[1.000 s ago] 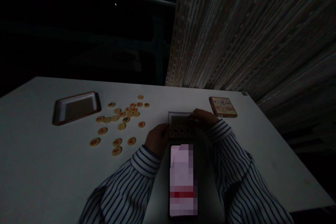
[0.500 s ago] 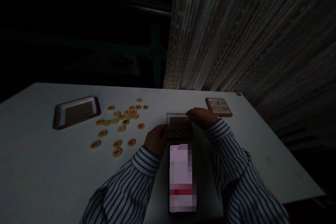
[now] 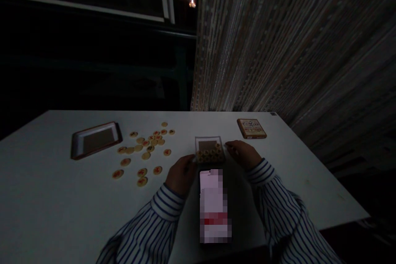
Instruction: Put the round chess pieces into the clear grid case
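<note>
The left hand (image 3: 182, 175) curls, the right hand (image 3: 244, 153) bunches narrowly, flanking the open box (image 3: 204, 145); grips unclear. An uneven nudge could jumble the xiangqi pieces (image 3: 207, 158) between the fingers.

On the table (image 3: 68, 210), the box (image 3: 208, 145) sits between the left hand (image 3: 181, 174) and the right hand (image 3: 243, 153), with discs (image 3: 211, 158) in its near part; the phone (image 3: 213, 204) lies before it, loose discs (image 3: 145, 156) left, the tray (image 3: 99, 139) farther left, the case (image 3: 251, 128) right, the curtain (image 3: 235, 53) behind
</note>
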### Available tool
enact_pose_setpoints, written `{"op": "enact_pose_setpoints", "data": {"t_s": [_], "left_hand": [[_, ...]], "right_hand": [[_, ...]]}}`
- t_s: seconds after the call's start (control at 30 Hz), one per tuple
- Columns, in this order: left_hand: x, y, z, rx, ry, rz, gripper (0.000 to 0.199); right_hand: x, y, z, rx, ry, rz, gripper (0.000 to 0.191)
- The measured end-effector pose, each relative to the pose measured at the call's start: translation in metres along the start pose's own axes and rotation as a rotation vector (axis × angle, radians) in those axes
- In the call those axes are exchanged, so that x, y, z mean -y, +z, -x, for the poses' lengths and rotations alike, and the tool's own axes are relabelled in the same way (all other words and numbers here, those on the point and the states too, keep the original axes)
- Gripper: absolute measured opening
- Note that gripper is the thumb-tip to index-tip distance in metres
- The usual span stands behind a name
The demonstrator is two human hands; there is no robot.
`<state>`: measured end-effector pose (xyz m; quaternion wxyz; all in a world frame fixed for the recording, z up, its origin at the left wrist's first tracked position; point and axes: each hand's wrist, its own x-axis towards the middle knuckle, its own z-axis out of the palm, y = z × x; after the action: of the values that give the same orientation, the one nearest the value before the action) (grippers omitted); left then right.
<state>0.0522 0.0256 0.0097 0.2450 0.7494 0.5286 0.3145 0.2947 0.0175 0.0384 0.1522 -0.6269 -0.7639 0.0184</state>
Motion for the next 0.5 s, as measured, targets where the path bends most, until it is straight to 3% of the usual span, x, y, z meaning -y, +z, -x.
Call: {"op": "enact_pose_setpoints", "data": {"t_s": [0.17, 0.4, 0.5], "left_hand": [[0.0, 0.012, 0.009, -0.006, -0.005, 0.039, 0.038], [0.007, 0.019, 0.013, -0.02, 0.1, 0.081, 0.036], [0.003, 0.018, 0.013, 0.008, 0.176, 0.076, 0.035]], "right_hand": [[-0.002, 0.026, 0.015, -0.089, 0.025, -0.127, 0.035], [0.003, 0.031, 0.022, 0.026, 0.148, -0.152, 0.039], [0.001, 0.032, 0.02, 0.041, 0.119, -0.15, 0.038]]}}
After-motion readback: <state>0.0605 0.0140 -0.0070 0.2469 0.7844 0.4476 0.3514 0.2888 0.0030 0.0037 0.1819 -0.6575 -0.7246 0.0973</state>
